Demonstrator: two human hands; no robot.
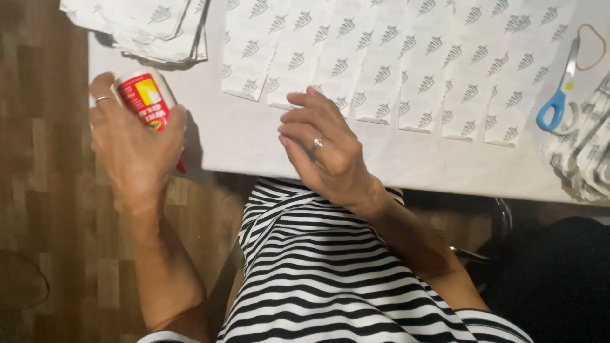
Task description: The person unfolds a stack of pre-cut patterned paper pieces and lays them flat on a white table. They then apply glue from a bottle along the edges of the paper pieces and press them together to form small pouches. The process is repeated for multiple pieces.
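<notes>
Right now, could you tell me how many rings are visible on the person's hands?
2. One ring is on a finger of the left hand, which holds the glue bottle; the other ring is on the right hand. Others may be hidden.

Light falls brightly on the white table, while the floor to my left stays dim and brown. My left hand casts a soft shadow rightward onto the table. Everything looks slightly soft and grainy; the far-right edge blurs most.

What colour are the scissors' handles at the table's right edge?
Blue handles on the metal scissors, clearest in the head view.
</notes>
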